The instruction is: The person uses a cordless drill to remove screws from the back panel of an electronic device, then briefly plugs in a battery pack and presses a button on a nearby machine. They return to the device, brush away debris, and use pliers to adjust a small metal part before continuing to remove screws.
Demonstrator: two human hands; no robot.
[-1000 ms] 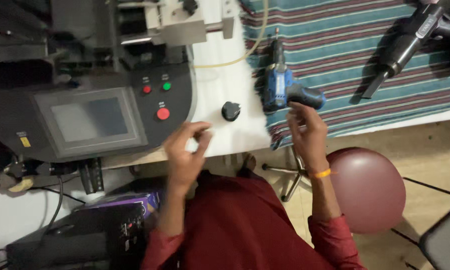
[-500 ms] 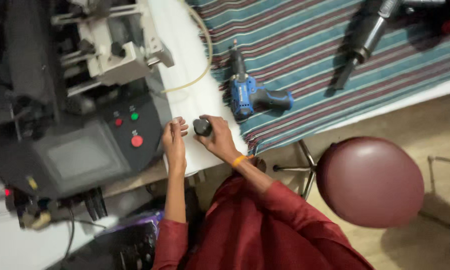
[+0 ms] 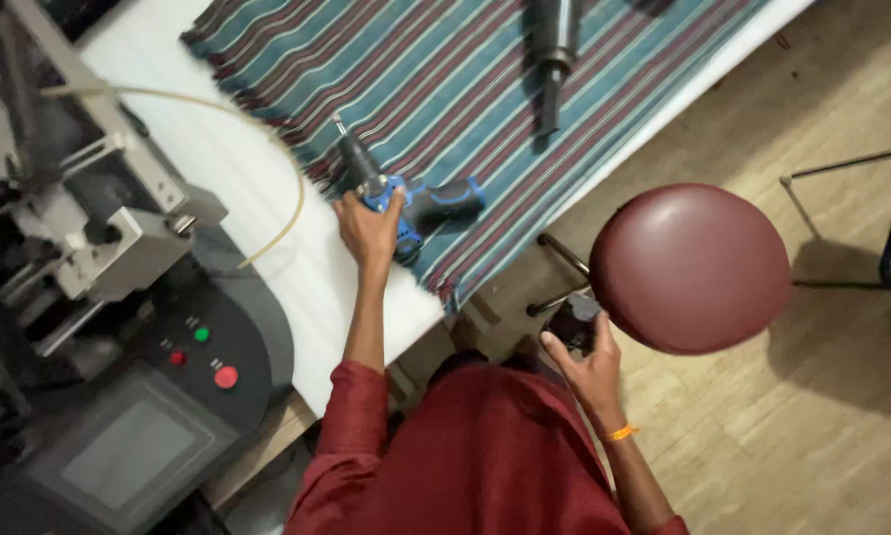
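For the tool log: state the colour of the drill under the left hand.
Blue and black drill, clearest in the head view.

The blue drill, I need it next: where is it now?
In the head view, the blue drill lies on the striped cloth's near edge, left of the round stool, under the left hand.

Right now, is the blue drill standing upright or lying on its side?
Lying on its side. The blue drill rests flat on the striped cloth, bit pointing away from the person, with the left hand on it.
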